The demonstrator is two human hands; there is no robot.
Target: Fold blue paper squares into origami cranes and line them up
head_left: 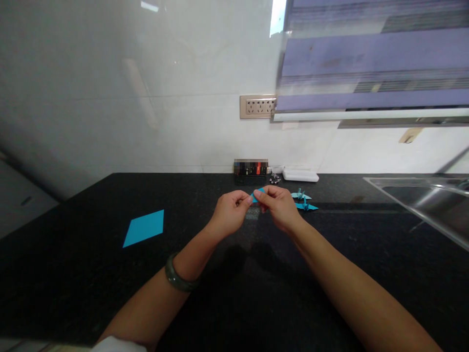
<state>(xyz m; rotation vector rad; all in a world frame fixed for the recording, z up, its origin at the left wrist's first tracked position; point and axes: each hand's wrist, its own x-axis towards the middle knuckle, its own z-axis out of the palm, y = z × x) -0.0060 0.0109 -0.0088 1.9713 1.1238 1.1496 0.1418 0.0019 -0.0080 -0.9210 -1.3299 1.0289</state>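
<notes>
Between my two hands is a small piece of folded blue paper (259, 194), held above the dark countertop. My left hand (230, 211) pinches its left end between thumb and forefinger. My right hand (280, 204) grips the other side, thumb in front, and covers much of it. Just beyond my right hand sit two folded paper cranes, a pale blue crane (301, 195) at the back and a brighter blue crane (307, 207) in front. Far to the left, a flat sheet of blue paper (144, 228) lies on the counter.
Against the wall stand a phone (251, 168) with a lit screen, a small dark item (274, 179) and a white oblong object (300, 175). A steel sink (436, 205) is set into the black countertop (227, 303) at right. A socket panel (258, 106) is on the wall.
</notes>
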